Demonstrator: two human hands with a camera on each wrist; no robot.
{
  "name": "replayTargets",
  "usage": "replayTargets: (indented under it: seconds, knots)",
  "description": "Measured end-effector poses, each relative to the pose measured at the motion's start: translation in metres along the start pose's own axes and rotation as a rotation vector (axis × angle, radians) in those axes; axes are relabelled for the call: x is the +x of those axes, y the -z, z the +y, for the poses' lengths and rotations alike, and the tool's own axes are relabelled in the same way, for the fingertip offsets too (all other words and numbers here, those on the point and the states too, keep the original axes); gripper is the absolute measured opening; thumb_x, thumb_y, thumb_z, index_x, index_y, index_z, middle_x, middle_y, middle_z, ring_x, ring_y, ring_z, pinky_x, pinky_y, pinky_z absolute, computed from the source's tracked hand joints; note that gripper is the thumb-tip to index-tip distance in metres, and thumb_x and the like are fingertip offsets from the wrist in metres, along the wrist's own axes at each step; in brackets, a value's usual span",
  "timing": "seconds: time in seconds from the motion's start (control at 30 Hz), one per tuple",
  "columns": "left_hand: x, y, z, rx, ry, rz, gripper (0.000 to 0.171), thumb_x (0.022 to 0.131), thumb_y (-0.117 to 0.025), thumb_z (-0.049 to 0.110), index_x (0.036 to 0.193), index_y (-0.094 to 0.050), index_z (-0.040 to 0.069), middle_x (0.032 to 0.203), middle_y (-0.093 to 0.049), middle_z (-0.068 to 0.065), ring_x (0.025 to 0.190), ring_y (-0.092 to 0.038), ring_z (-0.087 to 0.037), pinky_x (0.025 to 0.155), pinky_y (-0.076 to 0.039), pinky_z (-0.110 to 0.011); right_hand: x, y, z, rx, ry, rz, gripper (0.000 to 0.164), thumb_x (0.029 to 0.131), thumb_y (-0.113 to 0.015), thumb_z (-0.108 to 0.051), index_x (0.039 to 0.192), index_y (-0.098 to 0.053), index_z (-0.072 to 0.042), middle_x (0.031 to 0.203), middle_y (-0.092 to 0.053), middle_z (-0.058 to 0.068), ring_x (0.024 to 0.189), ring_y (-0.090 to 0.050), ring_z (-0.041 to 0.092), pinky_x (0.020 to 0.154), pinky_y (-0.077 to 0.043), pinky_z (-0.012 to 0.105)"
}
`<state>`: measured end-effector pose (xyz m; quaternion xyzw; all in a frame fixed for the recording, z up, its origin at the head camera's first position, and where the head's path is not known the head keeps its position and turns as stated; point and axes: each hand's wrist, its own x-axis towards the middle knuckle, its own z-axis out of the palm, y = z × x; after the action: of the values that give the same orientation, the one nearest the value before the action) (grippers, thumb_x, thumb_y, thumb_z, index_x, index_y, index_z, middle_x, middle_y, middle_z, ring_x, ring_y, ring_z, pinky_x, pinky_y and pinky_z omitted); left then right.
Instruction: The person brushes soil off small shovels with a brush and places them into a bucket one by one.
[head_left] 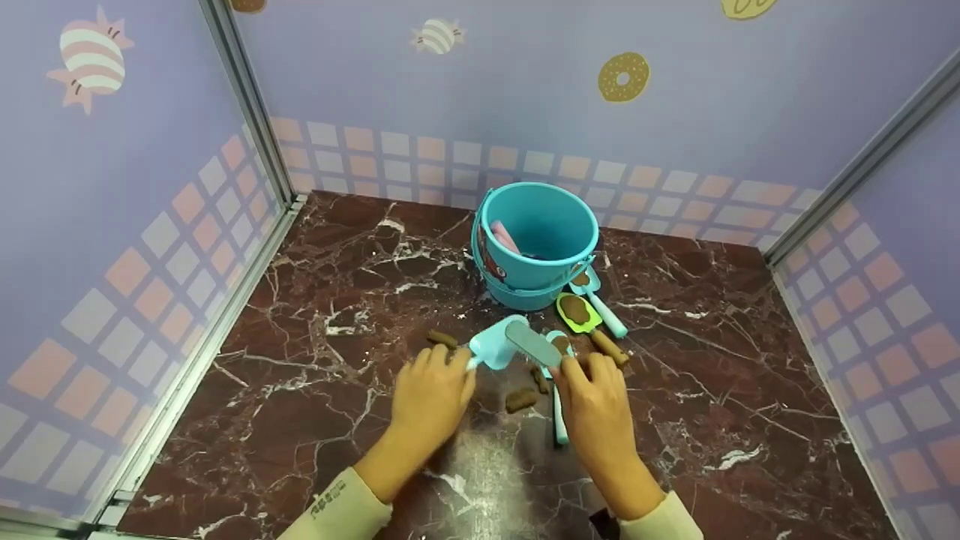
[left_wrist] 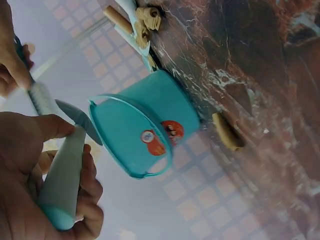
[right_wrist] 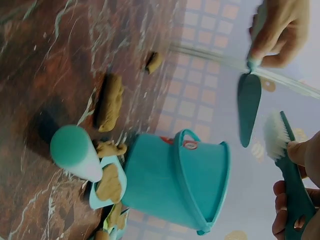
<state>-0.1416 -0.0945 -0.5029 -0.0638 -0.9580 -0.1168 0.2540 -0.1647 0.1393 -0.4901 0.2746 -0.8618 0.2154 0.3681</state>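
Note:
My left hand grips the pale handle of a small light-blue toy shovel, its blade held above the dark marbled tabletop. In my right hand is a teal-backed brush with white bristles. The brush head lies across the shovel blade in the head view; the right wrist view shows a gap between them. Around and below the hands are brown clay-like lumps, one at the left and another in front. Under the brush lies a second blue shovel, brown stuff on its blade, partly hidden by my right hand.
Behind the hands stands a turquoise bucket with its handle hanging down and a pink object inside. Beside it lie a green shovel and another blue shovel, both carrying brown lumps. Patterned panels enclose the tabletop.

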Motion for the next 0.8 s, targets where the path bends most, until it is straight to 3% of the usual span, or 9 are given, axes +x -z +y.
replayTargets:
  seconds: [0.1,0.17,0.27,0.3,0.37,0.43,0.5,0.67,0.8]
  knots:
    - [0.003,-0.004,-0.012,-0.347,0.205,-0.199,0.019,0.095,-0.068,0.032,0.104,-0.068,0.015,0.085,-0.066,-0.002,0.068,-0.06,-0.019,0.058,-0.05,-0.036,-0.003,0.005,-0.005,0.034,0.022,0.008,0.016,0.091,-0.074,-0.016,0.097,-0.064,-0.005,0.09,-0.055,0.011,0.077,-0.051,0.028,0.07,-0.044,0.043]
    - [0.004,-0.006,-0.018,-0.717,0.397,-0.349,0.017,0.098,-0.063,0.03,0.105,-0.066,0.014,0.083,-0.065,-0.001,0.065,-0.057,-0.016,0.056,-0.047,-0.031,-0.004,0.006,-0.007,0.041,0.036,0.003,0.017,0.089,-0.075,-0.015,0.099,-0.066,-0.005,0.091,-0.055,0.011,0.078,-0.051,0.026,0.069,-0.044,0.042]
    - [0.004,-0.009,-0.024,-1.316,0.679,-0.516,0.017,0.101,-0.057,0.026,0.108,-0.059,0.01,0.083,-0.061,-0.005,0.062,-0.053,-0.012,0.052,-0.044,-0.024,-0.006,0.005,-0.008,0.05,0.048,-0.009,0.017,0.089,-0.076,-0.014,0.099,-0.067,-0.004,0.09,-0.055,0.01,0.077,-0.052,0.025,0.069,-0.044,0.04]
    - [0.004,-0.009,-0.025,-1.481,0.761,-0.564,0.018,0.102,-0.055,0.025,0.111,-0.056,0.009,0.083,-0.059,-0.007,0.062,-0.053,-0.012,0.05,-0.044,-0.022,-0.007,0.005,-0.009,0.052,0.051,-0.012,0.016,0.089,-0.075,-0.015,0.099,-0.067,-0.004,0.09,-0.055,0.009,0.076,-0.051,0.025,0.068,-0.044,0.04]
    - [0.003,-0.01,-0.024,-1.706,0.862,-0.656,0.019,0.103,-0.051,0.026,0.115,-0.051,0.01,0.082,-0.056,-0.007,0.061,-0.051,-0.011,0.047,-0.042,-0.021,-0.007,0.003,-0.01,0.06,0.054,-0.008,0.015,0.091,-0.074,-0.016,0.098,-0.067,-0.004,0.089,-0.055,0.009,0.076,-0.051,0.025,0.068,-0.043,0.04]
    - [0.002,-0.009,-0.023,-1.834,0.91,-0.71,0.021,0.103,-0.05,0.027,0.117,-0.047,0.012,0.083,-0.054,-0.007,0.061,-0.05,-0.011,0.047,-0.041,-0.02,-0.007,0.0,-0.012,0.063,0.061,-0.003,0.015,0.092,-0.072,-0.017,0.097,-0.067,-0.004,0.089,-0.055,0.009,0.076,-0.052,0.024,0.068,-0.043,0.04]
    - [0.001,-0.008,-0.021,-1.888,0.927,-0.742,0.021,0.103,-0.049,0.028,0.118,-0.045,0.013,0.082,-0.053,-0.006,0.061,-0.05,-0.01,0.048,-0.04,-0.019,-0.008,-0.002,-0.016,0.068,0.076,0.005,0.016,0.094,-0.069,-0.02,0.096,-0.067,-0.004,0.089,-0.056,0.008,0.076,-0.052,0.024,0.067,-0.043,0.039]
    - [-0.001,-0.004,-0.015,-1.949,0.919,-0.801,0.019,0.104,-0.043,0.029,0.115,-0.041,0.013,0.08,-0.053,-0.004,0.06,-0.049,-0.009,0.048,-0.04,-0.019,-0.008,-0.011,-0.021,0.071,0.113,0.004,0.025,0.101,-0.059,-0.029,0.096,-0.068,-0.005,0.087,-0.055,0.006,0.075,-0.053,0.022,0.065,-0.042,0.037]
    - [-0.003,-0.002,-0.013,-1.978,0.897,-0.834,0.02,0.104,-0.044,0.028,0.112,-0.047,0.011,0.077,-0.054,-0.002,0.059,-0.049,-0.009,0.047,-0.039,-0.018,-0.005,-0.017,-0.012,0.088,0.085,0.022,0.018,0.097,-0.065,-0.022,0.096,-0.068,-0.004,0.086,-0.056,0.008,0.075,-0.054,0.024,0.066,-0.046,0.038]
